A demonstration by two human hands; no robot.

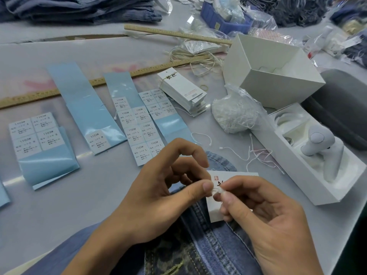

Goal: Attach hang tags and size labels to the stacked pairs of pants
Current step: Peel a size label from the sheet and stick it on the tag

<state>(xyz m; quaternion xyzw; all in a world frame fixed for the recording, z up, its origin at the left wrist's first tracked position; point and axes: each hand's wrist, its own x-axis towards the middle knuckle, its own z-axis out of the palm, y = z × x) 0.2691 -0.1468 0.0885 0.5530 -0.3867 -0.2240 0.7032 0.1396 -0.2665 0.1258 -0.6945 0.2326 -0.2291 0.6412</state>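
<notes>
Off to the left of the table (99, 195) lie the size labels (36, 133), printed stickers on pale blue backing strips, a few sheets side by side, with more of them toward the middle; none is being touched. Behind them a wooden ruler (49, 92) runs across, and further along sits a stack of hang tags (183, 92) with loose white loop strings (258, 155) scattered nearby.

Near the front edge the left hand (158, 195) has thumb and forefinger pinched on a small white string end (215, 190), its other fingers curled loosely above. The right hand (268, 215) meets it there, thumb and forefinger nipping the same bit of string from the other side. Just under their fingertips lies a hang tag (238, 179), flat on the denim pants (208, 245) in front of the person.

It looks to me like the fastening step: the string is being closed on this tag. Whether it already passes through the pants I cannot tell. The next move likely calls for pushing the string's end into its clasp, then peeling a size label.
</notes>
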